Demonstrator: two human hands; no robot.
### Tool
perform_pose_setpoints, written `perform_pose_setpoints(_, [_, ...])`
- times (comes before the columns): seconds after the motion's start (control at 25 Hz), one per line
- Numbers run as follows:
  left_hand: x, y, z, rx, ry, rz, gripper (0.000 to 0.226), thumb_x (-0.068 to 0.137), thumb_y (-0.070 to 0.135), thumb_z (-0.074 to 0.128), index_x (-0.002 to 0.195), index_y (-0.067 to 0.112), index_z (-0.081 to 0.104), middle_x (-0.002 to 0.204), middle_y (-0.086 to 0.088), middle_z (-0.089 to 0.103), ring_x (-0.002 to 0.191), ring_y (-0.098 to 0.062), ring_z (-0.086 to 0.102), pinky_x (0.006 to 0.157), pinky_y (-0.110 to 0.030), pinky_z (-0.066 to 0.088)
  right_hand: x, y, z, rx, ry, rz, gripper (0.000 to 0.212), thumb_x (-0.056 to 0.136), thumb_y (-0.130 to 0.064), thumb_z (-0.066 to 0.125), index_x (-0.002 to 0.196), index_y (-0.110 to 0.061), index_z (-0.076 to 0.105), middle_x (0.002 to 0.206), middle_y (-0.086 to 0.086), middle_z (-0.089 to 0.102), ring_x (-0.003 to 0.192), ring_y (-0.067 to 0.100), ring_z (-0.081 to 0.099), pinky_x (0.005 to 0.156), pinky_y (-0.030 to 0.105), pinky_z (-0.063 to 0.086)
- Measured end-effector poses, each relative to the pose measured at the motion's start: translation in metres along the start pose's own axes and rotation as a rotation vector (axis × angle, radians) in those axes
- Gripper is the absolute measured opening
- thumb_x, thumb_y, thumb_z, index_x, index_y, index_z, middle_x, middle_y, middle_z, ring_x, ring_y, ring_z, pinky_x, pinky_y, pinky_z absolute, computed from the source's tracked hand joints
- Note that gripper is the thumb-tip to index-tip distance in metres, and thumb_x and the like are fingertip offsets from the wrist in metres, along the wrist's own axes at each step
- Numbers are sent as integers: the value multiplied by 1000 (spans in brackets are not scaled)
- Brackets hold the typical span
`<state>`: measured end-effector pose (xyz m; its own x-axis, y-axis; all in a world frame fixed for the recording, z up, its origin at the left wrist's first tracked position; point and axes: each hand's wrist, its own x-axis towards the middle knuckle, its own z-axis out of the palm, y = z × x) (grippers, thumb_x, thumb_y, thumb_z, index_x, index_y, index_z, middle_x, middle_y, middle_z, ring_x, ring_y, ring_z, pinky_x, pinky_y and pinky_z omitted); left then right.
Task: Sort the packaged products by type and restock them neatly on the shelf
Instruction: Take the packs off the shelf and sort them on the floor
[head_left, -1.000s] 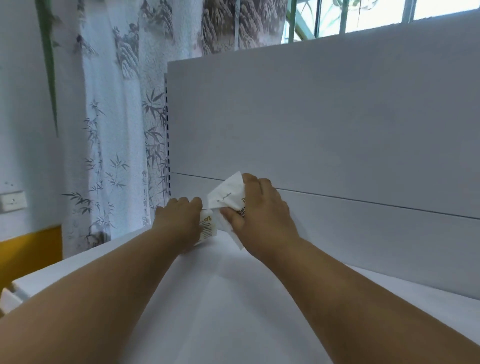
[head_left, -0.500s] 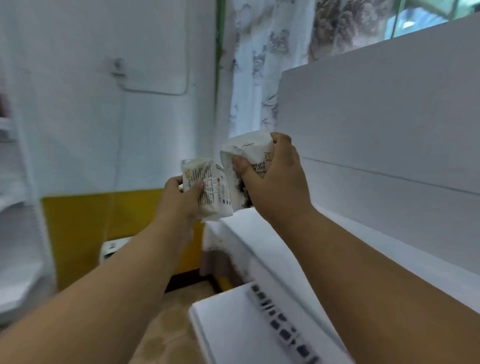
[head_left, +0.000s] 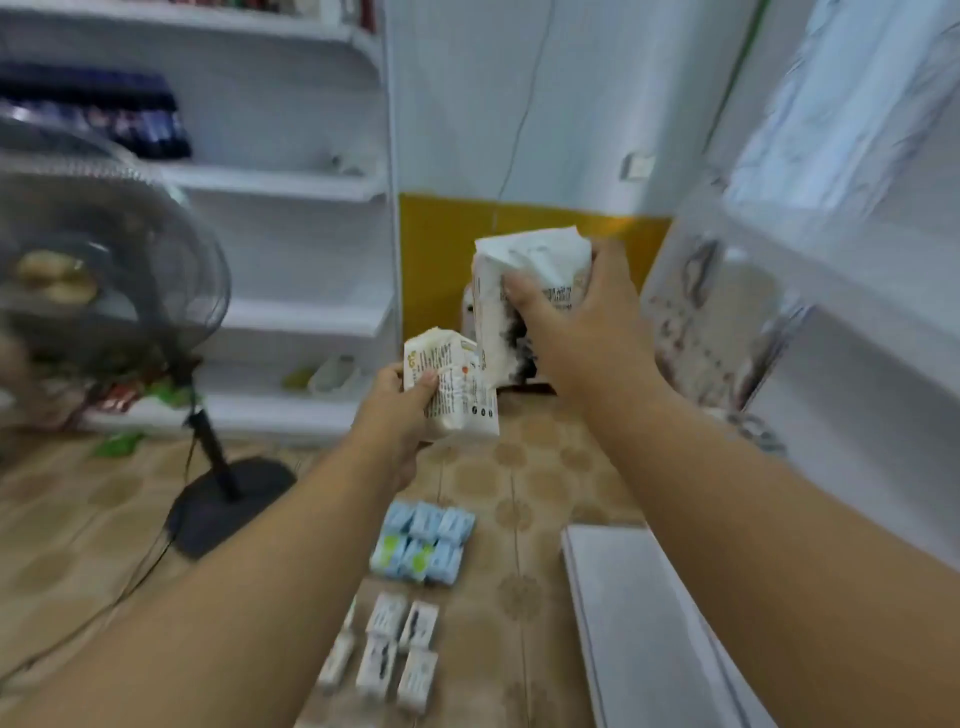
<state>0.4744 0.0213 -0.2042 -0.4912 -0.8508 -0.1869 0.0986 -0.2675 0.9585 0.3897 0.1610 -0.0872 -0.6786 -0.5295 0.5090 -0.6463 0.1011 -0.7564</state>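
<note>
Fingers (head_left: 524, 299) of right hand (head_left: 587, 338) wrapped round larger white packet (head_left: 530, 270), left hand (head_left: 400, 410) pinching smaller printed packet (head_left: 457, 387), both carried mid-air above floor (head_left: 519, 467), probably kept apart by type. Below, sorted in rows: blue packs (head_left: 423, 540), then little white packs (head_left: 395, 649), likely awaiting shelf (head_left: 639, 623).

Patterned tan tiled floor (head_left: 545, 493), bearing a cluster of blue packets (head_left: 423, 543), a group of white packets (head_left: 395, 649) just nearer the camera, the round black fan base (head_left: 228, 499) to the left, a green wrapper (head_left: 117, 444) beyond.
</note>
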Motion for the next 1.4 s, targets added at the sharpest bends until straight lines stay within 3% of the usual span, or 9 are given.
perform_pose_setpoints(0.12, [-6,-47,-121,62,105,-87,13,100,24,53,113,22,55,104,-5,70,88,-23,69,58,-33,54,-58,6,94,50,-120,131,48,82,-54,67,114,-28,44,109,-6,58,94,10,57,75,25,47])
perform_pose_setpoints(0.24, [-11,-86,-240,149,192,-218,17,100,27,53,116,23,55,109,-7,70,94,-28,69,78,-49,58,-122,14,187,146,-217,346,43,83,-53,67,112,-31,45,100,-14,58,88,5,58,70,24,48])
perform_pose_setpoints(0.36, [0,-119,-299,211,226,-280,18,101,26,52,118,21,54,107,-6,70,93,-27,69,74,-48,59,-150,32,250,159,-305,493,44,85,-51,67,116,-28,46,94,-18,57,82,-1,56,62,19,42])
perform_pose_setpoints(0.44, [19,-144,-307,249,228,-288,13,100,25,52,113,22,55,102,-3,70,89,-24,70,63,-38,59,-153,58,279,139,-334,523,43,85,-50,67,116,-27,46,95,-18,58,82,-4,55,64,20,42])
perform_pose_setpoints(0.6, [75,-213,-290,424,298,-321,20,94,37,57,113,28,56,104,-1,70,93,-25,68,82,-50,57,-151,150,326,119,-410,620,40,86,-50,66,113,-27,47,98,-15,61,84,-1,58,67,23,45])
perform_pose_setpoints(0.72, [116,-271,-269,600,381,-314,24,97,34,54,120,27,51,99,4,65,90,-20,64,83,-45,56,-155,232,357,76,-489,685,38,86,-50,66,110,-31,44,102,-13,60,85,1,57,63,19,41])
perform_pose_setpoints(1.12, [249,-558,-327,1083,301,-349,36,97,37,52,131,31,45,105,1,63,97,-27,61,72,-31,40,-271,488,525,-84,-507,960,43,85,-54,65,116,-30,46,109,-8,64,98,14,63,88,37,52])
perform_pose_setpoints(1.28, [296,-664,-356,1225,221,-255,40,94,36,55,132,28,46,116,-7,60,108,-31,56,83,-39,44,-335,572,581,-194,-553,972,44,84,-56,64,113,-29,45,113,-3,63,101,17,62,89,38,52])
perform_pose_setpoints(1.4, [328,-728,-358,1378,198,-207,41,94,39,54,132,25,47,122,-10,54,112,-34,49,83,-42,42,-366,628,604,-246,-572,966,55,83,-58,64,125,-27,46,118,-2,62,104,18,62,91,41,53])
